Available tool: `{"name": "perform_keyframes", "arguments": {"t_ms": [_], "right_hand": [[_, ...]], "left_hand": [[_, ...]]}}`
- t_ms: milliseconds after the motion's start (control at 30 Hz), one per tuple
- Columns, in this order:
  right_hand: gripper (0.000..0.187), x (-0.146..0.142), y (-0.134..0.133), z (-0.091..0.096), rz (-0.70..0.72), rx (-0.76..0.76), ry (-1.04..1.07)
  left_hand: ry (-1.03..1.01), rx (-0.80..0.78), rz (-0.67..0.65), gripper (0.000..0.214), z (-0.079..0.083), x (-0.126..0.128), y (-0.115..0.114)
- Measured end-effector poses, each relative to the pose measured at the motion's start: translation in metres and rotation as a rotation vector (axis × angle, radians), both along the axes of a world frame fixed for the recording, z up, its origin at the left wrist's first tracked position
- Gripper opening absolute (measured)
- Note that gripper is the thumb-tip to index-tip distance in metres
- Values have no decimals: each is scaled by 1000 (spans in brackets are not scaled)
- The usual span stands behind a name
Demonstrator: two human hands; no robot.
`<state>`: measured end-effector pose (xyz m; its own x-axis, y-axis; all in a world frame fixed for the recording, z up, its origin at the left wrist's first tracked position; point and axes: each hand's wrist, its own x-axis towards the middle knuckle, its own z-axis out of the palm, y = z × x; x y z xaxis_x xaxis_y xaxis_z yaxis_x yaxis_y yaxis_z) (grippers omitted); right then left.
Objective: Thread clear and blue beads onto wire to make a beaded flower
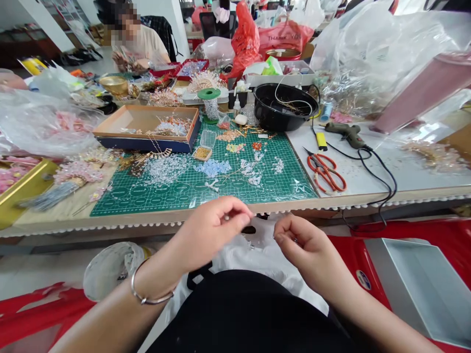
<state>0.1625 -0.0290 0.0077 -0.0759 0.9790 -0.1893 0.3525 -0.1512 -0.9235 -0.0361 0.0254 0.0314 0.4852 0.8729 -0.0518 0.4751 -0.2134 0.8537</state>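
Note:
My left hand, with a bangle on its wrist, is held at the table's front edge. Its thumb and fingers are pinched together; a small pale bead seems to show between them. Across a gap, my right hand is also closed in a pinch, and what it holds is too small to name. Both hands are over my lap. Beyond them, a green cutting mat bears blue petal-like pieces, clear beads, white flower pieces and a small box of gold beads.
Red-handled scissors, a yellow lighter and a glue gun with a looped cord lie at right. A black basin and an open box stand behind. At back left sits another person. A grey bin is low right.

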Motion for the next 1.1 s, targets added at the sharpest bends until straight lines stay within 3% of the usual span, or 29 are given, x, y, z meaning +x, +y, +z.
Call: {"name": "perform_keyframes", "arguments": {"t_ms": [100,367,700,800,967,1100], "right_hand": [[10,-4,0,2,8,26,-37],[11,-9,0,2,14,-61,42],[10,-6,0,2,75,-296,300],[11,-5,-1,1,94,-257,303],[6,-3,-1,9,160,-22,43],[8,-7,-4,12,151,-23,-30]], "left_hand": [[7,-23,-122,13,0,12,-15],[62,499,-225,12,-18,16,-23],[48,347,-177,12,-13,16,-25],[65,384,-193,13,-12,15,-26],[122,544,-207,14,-16,13,-28],[179,665,-194,14,-19,15,-29]]}}
